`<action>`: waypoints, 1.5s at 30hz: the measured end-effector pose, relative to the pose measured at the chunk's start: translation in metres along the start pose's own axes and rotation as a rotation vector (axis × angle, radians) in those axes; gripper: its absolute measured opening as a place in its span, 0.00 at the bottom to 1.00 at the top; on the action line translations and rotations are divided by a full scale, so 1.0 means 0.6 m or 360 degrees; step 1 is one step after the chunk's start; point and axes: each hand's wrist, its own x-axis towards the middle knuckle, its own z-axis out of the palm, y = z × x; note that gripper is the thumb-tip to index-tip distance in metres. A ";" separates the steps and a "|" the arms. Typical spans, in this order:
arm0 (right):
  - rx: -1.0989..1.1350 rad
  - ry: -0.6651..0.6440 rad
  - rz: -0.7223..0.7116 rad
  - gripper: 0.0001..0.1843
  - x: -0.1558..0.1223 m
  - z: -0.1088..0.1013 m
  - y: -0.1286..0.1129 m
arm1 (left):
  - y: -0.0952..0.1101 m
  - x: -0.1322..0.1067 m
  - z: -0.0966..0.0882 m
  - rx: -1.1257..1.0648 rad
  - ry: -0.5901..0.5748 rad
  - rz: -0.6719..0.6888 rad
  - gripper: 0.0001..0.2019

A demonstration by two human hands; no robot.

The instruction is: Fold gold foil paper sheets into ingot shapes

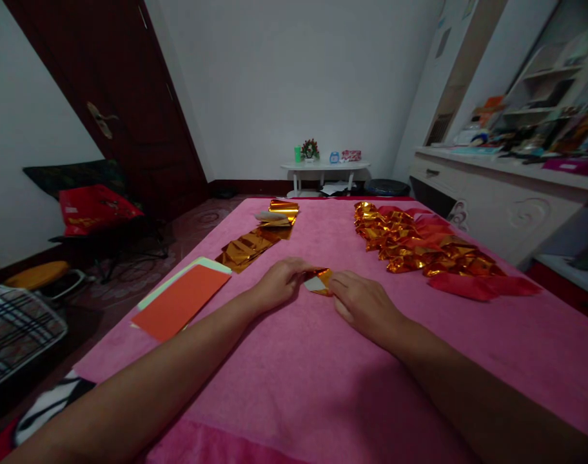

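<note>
A small piece of gold foil paper (320,281), silvery white on its inner face, lies on the pink cloth (294,374) in the middle of the table. My left hand (278,284) pinches its left edge with fingers closed. Pressing the foil's right side, my right hand (364,306) has its fingers curled over it. Both forearms reach in from the bottom of the view.
Flat gold foil sheets (248,248) and a small gold stack (279,214) lie at the left back. An orange paper stack (180,299) sits left. A heap of folded gold and red pieces (420,248) lies right. White cabinet (507,206) at right.
</note>
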 end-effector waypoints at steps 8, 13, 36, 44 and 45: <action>0.0325 0.0082 -0.0296 0.12 -0.045 -0.010 0.091 | 0.017 0.004 0.006 0.0257 -0.0048 0.0274 0.15; 0.0424 0.0116 -0.0184 0.13 -0.056 -0.019 0.097 | 0.035 0.017 0.002 0.0307 -0.0341 0.0333 0.13; 0.0566 0.0263 0.0240 0.08 -0.048 -0.007 0.073 | 0.027 0.031 0.029 0.0071 -0.0147 0.0104 0.11; 0.0643 0.0398 0.0569 0.10 -0.038 0.004 0.070 | 0.014 0.054 0.052 -0.0013 0.0001 -0.0403 0.12; 0.0620 0.0405 0.0598 0.11 -0.037 0.007 0.071 | 0.015 0.056 0.054 0.0063 0.0011 -0.0433 0.12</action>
